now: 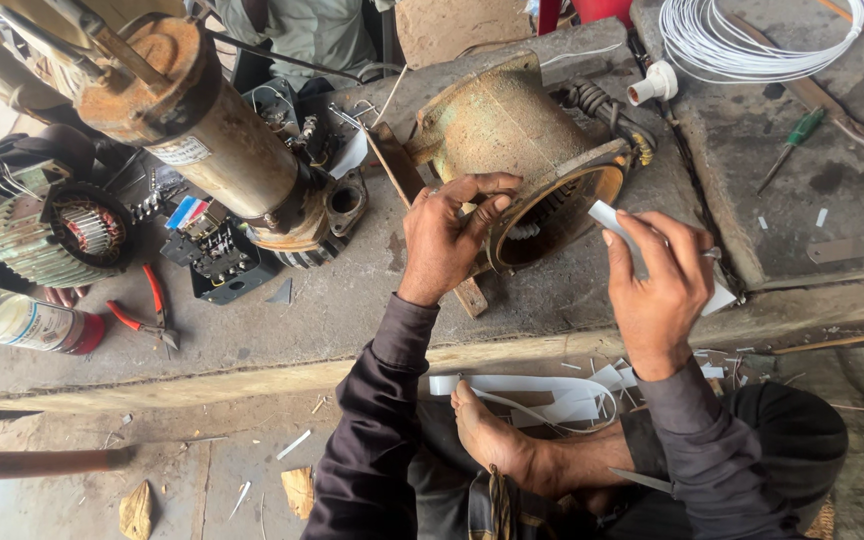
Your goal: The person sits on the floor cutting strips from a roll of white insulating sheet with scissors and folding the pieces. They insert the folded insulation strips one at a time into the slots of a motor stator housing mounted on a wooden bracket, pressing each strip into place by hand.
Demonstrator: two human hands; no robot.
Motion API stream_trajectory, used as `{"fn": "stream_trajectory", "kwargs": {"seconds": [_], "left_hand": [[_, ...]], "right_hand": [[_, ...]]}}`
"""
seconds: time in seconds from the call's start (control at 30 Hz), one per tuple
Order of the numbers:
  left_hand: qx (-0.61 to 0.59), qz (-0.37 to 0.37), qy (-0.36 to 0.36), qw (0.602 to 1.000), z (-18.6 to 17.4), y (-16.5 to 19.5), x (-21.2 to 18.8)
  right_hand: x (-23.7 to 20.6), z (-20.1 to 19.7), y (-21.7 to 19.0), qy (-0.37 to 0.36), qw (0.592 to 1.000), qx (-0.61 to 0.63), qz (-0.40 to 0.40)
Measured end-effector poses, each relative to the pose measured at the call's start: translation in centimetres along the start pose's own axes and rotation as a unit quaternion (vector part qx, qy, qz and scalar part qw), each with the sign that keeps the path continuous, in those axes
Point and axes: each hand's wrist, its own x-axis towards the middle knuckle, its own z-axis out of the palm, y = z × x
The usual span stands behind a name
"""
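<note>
A rusty greenish motor housing (497, 125) lies on its side on the concrete slab (352, 300), its open round mouth facing me. My left hand (449, 240) grips the rim of that mouth, fingers curled over the edge. My right hand (657, 280) holds a small white strip of insulating paper (620, 228) just to the right of the opening. Copper windings show faintly inside the housing.
A long rusty pump motor (207, 125) lies at the left, with a finned stator (57, 235), red-handled pliers (147, 315), a plastic bottle (17, 320) and a black tray of small parts (222, 255). A white wire coil (752, 40) and green screwdriver (792, 140) sit at right. Paper strips (542, 395) lie by my bare foot (502, 440).
</note>
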Motion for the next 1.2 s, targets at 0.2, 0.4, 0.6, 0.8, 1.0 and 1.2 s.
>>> {"fn": "stream_trajectory", "kwargs": {"seconds": [0.2, 0.4, 0.6, 0.8, 1.0, 1.2], "left_hand": [[0.006, 0.006, 0.003, 1.000, -0.2, 0.3, -0.1], [0.021, -0.012, -0.005, 1.000, -0.8, 0.9, -0.4], [0.007, -0.021, -0.015, 1.000, -1.3, 1.4, -0.6], [0.004, -0.001, -0.014, 1.000, -1.6, 1.7, -0.6], [0.011, -0.022, -0.023, 0.999, -1.6, 1.8, -0.7], [0.018, -0.002, -0.018, 1.000, -1.5, 1.8, -0.6]], "right_hand": [[-1.7, 3.4, 2.6, -0.051, 0.994, 0.060, 0.070], [-4.0, 7.0, 3.4, -0.122, 0.971, 0.118, 0.169], [-4.4, 8.7, 2.3, -0.098, 0.973, 0.115, 0.173], [-4.5, 9.3, 1.8, -0.086, 0.971, 0.113, 0.194], [-4.6, 9.5, 1.8, -0.093, 0.968, 0.114, 0.203], [-4.4, 9.9, 1.8, -0.094, 0.961, 0.125, 0.226]]}}
